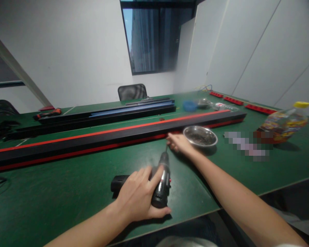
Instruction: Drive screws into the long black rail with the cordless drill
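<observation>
My left hand point(139, 195) is wrapped round a black cordless drill point(161, 185), which lies low over the green table with its bit pointing away from me. At the tip of the bit, my right hand point(179, 144) has its fingers pinched together; whatever is between them is too small to make out. Just beyond the fingertips runs a long black bar with red edges point(118, 132), lying across the table. A shiny metal bowl point(186, 140) with small dark pieces inside stands right beside my right hand.
A bottle with a yellow cap point(285, 123) stands on the right of the green table point(67, 202). Farther back lie more black bars point(144, 111), a blue bowl point(190, 105) and red strips point(260, 109). An orange-and-black tool point(50, 113) is at the far left.
</observation>
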Tool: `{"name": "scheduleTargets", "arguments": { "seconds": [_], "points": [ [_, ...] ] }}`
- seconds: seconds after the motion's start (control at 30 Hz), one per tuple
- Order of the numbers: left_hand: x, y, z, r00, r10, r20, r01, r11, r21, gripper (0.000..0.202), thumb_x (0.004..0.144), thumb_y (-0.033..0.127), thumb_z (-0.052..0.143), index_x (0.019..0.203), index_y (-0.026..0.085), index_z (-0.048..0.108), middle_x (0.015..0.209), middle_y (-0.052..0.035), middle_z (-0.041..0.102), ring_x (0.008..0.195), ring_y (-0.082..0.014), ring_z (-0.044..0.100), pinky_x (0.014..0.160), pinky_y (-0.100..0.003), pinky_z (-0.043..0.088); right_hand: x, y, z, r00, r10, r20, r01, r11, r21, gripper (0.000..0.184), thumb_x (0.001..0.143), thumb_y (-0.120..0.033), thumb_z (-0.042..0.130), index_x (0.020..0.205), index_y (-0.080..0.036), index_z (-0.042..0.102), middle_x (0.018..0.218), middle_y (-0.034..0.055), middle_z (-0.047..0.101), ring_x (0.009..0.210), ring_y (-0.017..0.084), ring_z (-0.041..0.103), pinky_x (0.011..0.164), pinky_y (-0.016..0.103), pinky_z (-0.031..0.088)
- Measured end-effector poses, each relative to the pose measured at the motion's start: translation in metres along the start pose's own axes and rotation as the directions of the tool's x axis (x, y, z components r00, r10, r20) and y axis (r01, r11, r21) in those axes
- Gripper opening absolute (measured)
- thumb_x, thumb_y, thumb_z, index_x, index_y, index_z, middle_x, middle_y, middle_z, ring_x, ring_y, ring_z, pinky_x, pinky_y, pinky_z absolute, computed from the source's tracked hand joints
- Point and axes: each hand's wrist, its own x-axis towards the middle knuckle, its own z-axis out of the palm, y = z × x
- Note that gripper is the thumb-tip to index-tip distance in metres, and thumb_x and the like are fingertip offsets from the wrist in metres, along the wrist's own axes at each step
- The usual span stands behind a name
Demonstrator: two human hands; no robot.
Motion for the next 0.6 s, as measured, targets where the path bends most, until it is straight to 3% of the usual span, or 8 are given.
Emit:
{"name": "scheduleTargets", "arguments": {
  "seconds": [0.33, 0.6],
  "points": [
    [0.0011, 0.0007, -0.0018, 1.000, -0.007, 0.008, 0.007, 1.000, -0.004, 0.110, 0.073, 0.083, 0.061, 0.160, 0.023, 0.029, 0.124, -0.0164, 0.056, 0.101, -0.0349, 0.058, 0.086, -0.049, 0.051, -0.0036, -0.0015, 0.0021, 0.999, -0.038, 0.000, 0.038, 0.999, -0.026, 0.045, 0.100, -0.048, 0.058, 0.089, -0.008, 0.075, 0.073, 0.0124, 0.074, 0.046, 0.009, 0.057, 0.038, 0.016, 0.041],
    [0.0012, 0.0003, -0.0019, 1.000, -0.010, 0.012, 0.010, 1.000, 0.002, 0.112, 0.072, 0.084, 0.061, 0.160, 0.023, 0.028, 0.125, -0.0165, 0.056, 0.102, -0.0351, 0.058, 0.088, -0.049, 0.050, -0.0076, -0.0050, 0.0027, 0.996, -0.081, 0.033, 0.084, 0.994, -0.075, 0.041, 0.103, -0.038, 0.053, 0.091, -0.007, 0.077, 0.089, 0.0148, 0.078, 0.048, 0.008, 0.058, 0.039, 0.017, 0.042]
  ]
}}
